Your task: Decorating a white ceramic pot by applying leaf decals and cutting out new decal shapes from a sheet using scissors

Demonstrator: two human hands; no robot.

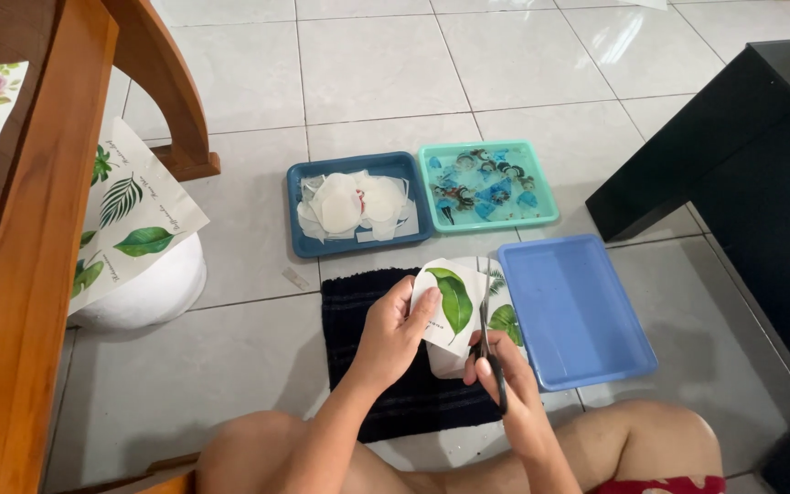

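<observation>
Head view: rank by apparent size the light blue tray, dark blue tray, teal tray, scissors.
1. Light blue tray, though nearest the camera.
2. Dark blue tray and teal tray: look alike, no ranking.
3. Scissors, in the right hand.

Glossy white tiled floor (368, 64); wooden chair frame (38, 210) at left; black cabinet (761, 174) at right

A single view comes from a camera worn on the person's head, tilted steeply down toward the tiled floor (230, 366); the wearer's knees fill the bottom edge at six o'clock, so the lens looks outward along twelve o'clock; the hands sit close, just below centre, while the trays lie farther off toward twelve and three o'clock; wooden furniture (38, 229) crowds the nine o'clock side; a dark cabinet (761, 183) cuts in at two o'clock.
</observation>
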